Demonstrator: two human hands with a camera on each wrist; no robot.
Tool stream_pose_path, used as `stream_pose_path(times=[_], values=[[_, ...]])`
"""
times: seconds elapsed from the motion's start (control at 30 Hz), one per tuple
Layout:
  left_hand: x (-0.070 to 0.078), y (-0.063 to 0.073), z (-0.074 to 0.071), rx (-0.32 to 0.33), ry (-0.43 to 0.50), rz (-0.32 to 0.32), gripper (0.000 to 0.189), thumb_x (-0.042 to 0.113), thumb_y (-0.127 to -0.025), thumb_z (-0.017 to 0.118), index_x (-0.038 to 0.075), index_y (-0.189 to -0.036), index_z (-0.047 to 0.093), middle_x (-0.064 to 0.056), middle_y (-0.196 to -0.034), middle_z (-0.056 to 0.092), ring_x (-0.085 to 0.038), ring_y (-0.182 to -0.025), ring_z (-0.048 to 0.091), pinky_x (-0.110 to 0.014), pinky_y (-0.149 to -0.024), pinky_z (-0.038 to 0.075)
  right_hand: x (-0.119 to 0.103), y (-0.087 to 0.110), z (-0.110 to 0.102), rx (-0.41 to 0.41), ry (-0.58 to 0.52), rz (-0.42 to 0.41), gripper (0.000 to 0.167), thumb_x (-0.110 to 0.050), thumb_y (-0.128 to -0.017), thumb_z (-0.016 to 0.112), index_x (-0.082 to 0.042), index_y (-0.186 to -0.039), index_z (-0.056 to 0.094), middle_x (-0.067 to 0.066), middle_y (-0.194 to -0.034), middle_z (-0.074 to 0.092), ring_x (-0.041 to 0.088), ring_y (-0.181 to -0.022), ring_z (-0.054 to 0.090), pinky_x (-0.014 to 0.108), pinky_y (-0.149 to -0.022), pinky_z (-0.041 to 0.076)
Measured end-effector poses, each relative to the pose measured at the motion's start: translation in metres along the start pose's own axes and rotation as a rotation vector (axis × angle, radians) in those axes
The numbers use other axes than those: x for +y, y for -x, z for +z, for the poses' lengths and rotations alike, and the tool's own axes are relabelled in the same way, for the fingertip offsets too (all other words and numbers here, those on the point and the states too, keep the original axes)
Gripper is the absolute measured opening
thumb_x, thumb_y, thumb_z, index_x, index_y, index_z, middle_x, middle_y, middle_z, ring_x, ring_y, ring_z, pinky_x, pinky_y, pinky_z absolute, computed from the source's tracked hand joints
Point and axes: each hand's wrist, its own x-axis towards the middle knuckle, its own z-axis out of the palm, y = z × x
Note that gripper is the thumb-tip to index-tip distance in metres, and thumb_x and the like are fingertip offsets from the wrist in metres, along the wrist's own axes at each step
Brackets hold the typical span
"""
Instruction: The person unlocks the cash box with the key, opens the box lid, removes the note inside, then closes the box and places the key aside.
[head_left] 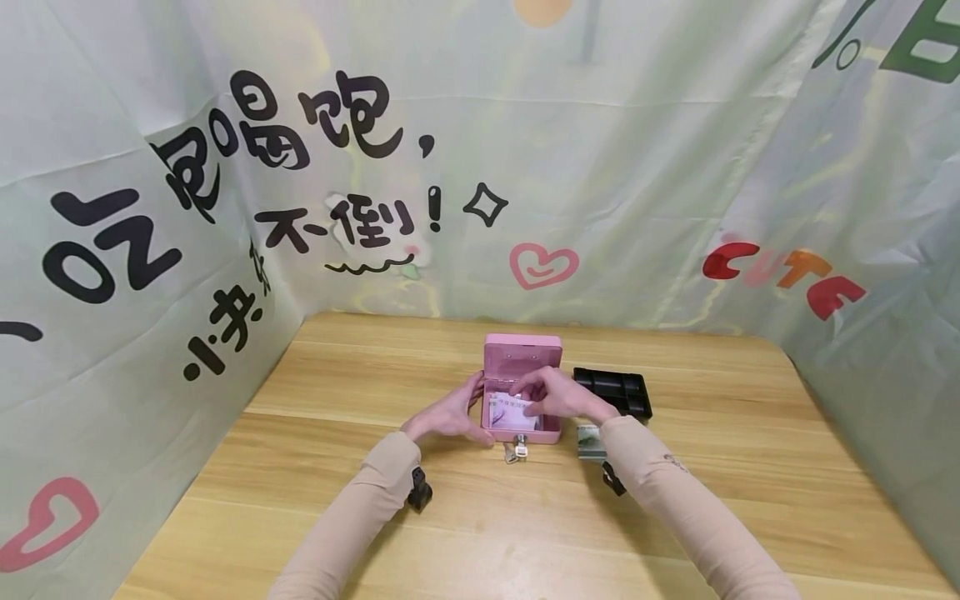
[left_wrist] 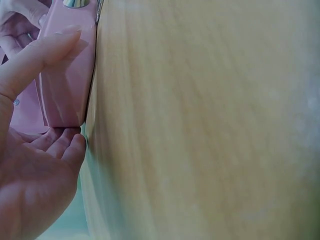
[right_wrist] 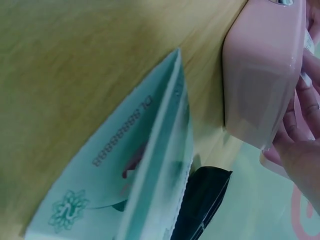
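The head view looks forward and down from well back over the tabletop; both wrist views look from close by, rolled sideways in opposite directions, the left at the front of the box, the right past nearer banknotes; all three share the box.

A light wood-grained table with rounded far corners fills the lower middle of the head view, running from near its centre line down to the bottom edge. On it, just below and right of the frame's centre, stands a pink metal box with its lid raised, a pair of keys at its front edge. Farther right in the frame lie a black compartmented tray and, below it, a folded bundle of green notes.
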Motion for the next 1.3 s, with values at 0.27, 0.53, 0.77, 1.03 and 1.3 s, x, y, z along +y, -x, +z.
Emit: stream_pose_path(times=[0.27,0.53,0.77,1.03,1.3], values=[[0.000,0.002,0.001,0.016,-0.033,-0.053,0.127,0.014,-0.068,0.091,0.003,-0.161,0.005,-0.024,-0.165,0.025,-0.040,-0.153,0.027,-0.058,-0.128,0.021,0.000,0.008,-0.001,0.080,0.018,-0.032,0.024,-0.002,-0.089,0.070,-0.002,-0.113,0.073,0.007,-0.093,0.073,0.012,-0.085,0.064,0.026,-0.078,0.057],[0.001,0.002,0.001,0.027,-0.028,-0.066,0.128,0.013,-0.068,0.091,0.002,-0.161,0.004,-0.024,-0.165,0.023,-0.040,-0.153,0.026,-0.056,-0.128,0.021,-0.002,0.020,-0.007,0.265,-0.040,-0.003,0.021,-0.003,-0.093,0.065,-0.002,-0.113,0.071,0.012,-0.099,0.072,0.018,-0.089,0.065,0.025,-0.079,0.057],[0.000,0.000,0.001,0.010,-0.007,-0.037,0.127,0.010,-0.069,0.090,0.003,-0.161,0.004,-0.022,-0.166,0.022,-0.038,-0.153,0.026,-0.052,-0.129,0.022,0.002,0.040,-0.016,0.337,-0.160,0.038,0.024,-0.009,-0.098,0.064,-0.001,-0.120,0.069,0.019,-0.110,0.073,0.009,-0.085,0.065,0.022,-0.070,0.057],[0.000,-0.001,0.000,-0.002,0.032,-0.008,0.125,0.005,-0.069,0.089,0.002,-0.161,0.005,-0.022,-0.166,0.023,-0.038,-0.153,0.026,-0.050,-0.129,0.021,0.013,0.064,-0.024,0.399,-0.187,0.023,0.026,-0.009,-0.096,0.066,0.005,-0.118,0.070,0.024,-0.105,0.074,0.000,-0.080,0.064,0.019,-0.070,0.058],[0.000,-0.001,0.001,0.000,0.049,-0.013,0.125,0.004,-0.068,0.089,0.002,-0.160,0.005,-0.022,-0.165,0.023,-0.039,-0.153,0.026,-0.051,-0.129,0.021,0.028,0.088,-0.025,0.436,-0.278,0.026,0.026,-0.005,-0.095,0.067,0.009,-0.116,0.069,0.018,-0.095,0.075,0.000,-0.074,0.063,0.023,-0.065,0.059]])
